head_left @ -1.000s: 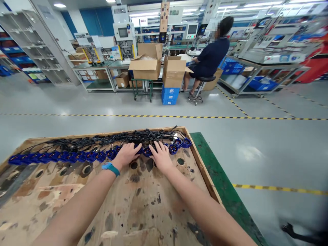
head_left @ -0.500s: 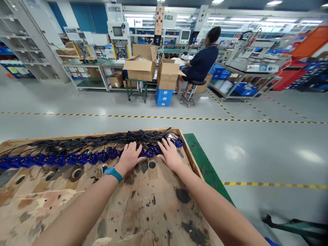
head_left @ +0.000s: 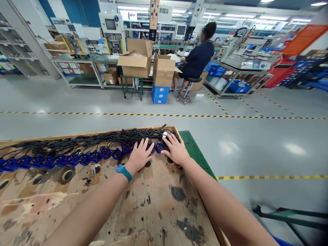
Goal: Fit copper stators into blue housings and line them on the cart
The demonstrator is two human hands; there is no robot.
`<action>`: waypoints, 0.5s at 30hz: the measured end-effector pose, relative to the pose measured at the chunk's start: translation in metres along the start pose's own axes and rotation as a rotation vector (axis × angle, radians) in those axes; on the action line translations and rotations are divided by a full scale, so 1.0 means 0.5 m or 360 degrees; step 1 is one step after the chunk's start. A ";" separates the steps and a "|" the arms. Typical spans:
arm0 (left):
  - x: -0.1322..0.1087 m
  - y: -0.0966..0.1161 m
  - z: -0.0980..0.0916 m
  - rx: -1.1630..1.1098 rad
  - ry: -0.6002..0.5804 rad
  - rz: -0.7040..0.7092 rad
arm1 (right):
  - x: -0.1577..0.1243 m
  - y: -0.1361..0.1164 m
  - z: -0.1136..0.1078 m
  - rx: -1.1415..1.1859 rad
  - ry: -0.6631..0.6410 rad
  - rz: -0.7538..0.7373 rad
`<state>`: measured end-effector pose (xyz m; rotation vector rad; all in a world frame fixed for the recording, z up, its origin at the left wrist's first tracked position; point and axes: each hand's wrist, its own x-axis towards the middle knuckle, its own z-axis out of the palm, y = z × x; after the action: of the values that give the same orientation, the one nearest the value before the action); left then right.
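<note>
A row of blue plastic housings [head_left: 95,156], with orange wires showing inside, runs along the far side of a shallow wooden tray [head_left: 133,212]. Black cables [head_left: 102,139] lie bundled behind them against the far rim. My left hand [head_left: 139,156] rests on part of the row, fingers spread, hiding the housings beneath. At the row's right end, my right hand [head_left: 177,150] lies with spread fingers over the last housings by the tray corner. Between the hands a blue housing [head_left: 160,147] shows. Neither hand has its fingers wrapped round anything.
Beyond the tray's right rim is a green surface [head_left: 198,150]. A green metal frame [head_left: 289,217] stands at lower right. Across the taped floor are cardboard boxes [head_left: 135,65], stacked blue crates [head_left: 160,94], and a seated person [head_left: 198,56] beside workbenches.
Both hands have shifted right along the row, and my right hand now covers the housings at the corner. More housings show left of my left hand. The camera view has moved slightly.
</note>
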<state>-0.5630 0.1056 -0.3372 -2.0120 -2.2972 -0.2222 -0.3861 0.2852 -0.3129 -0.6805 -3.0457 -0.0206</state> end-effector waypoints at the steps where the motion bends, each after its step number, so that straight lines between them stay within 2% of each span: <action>1: 0.004 -0.002 0.004 0.0003 -0.0016 0.0017 | 0.001 -0.004 -0.001 -0.0010 0.0012 0.0026; 4: 0.004 -0.011 0.007 -0.0030 -0.0013 0.0087 | -0.001 -0.031 0.000 -0.0018 0.0082 0.0109; 9: -0.003 -0.002 -0.003 -0.0027 0.0001 0.0010 | -0.013 -0.076 0.025 0.0065 0.0138 0.0001; 13: 0.000 0.010 -0.013 0.0016 -0.0044 -0.0028 | -0.016 -0.078 0.051 0.0147 0.0222 0.0031; 15: -0.001 0.010 -0.018 0.0082 -0.0114 -0.0028 | -0.006 -0.076 0.056 0.0164 0.0192 0.0031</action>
<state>-0.5580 0.1041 -0.3281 -2.0076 -2.3380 -0.0918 -0.4000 0.2497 -0.3413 -0.6753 -2.9018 0.0911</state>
